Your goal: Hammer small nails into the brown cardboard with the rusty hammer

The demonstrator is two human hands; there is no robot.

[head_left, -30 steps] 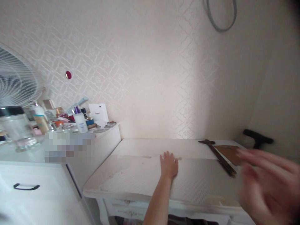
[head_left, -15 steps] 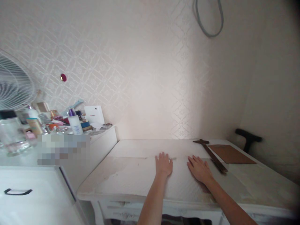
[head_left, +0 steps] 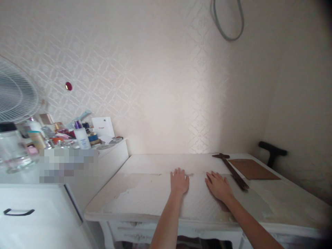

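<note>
Palm down on the worn white desk (head_left: 140, 199) lies my left hand (head_left: 179, 181), fingers stretched forward and holding nothing. To its right, my right hand (head_left: 218, 186) also rests flat on the desktop, its fingers pointing forward and left. Just beyond the right hand is a hammer (head_left: 232, 169) with a dark head at the far end and its handle slanting toward me. Behind the hammer, a brown clipboard-like board (head_left: 254, 169) lies flat. Part of a dark reddish-brown patch or thing shows under my right wrist; I cannot tell what it is.
A white cabinet (head_left: 33, 200) on the left carries several bottles, jars and a white box (head_left: 103, 127). A fan (head_left: 15, 91) stands behind them. A black T-shaped armrest (head_left: 272, 150) rises at the desk's far right. A grey cable loop (head_left: 229, 36) hangs on the wall.
The whole view has shifted slightly, so things sit a little further left. Both hands stay flat in the same places on the desk.
</note>
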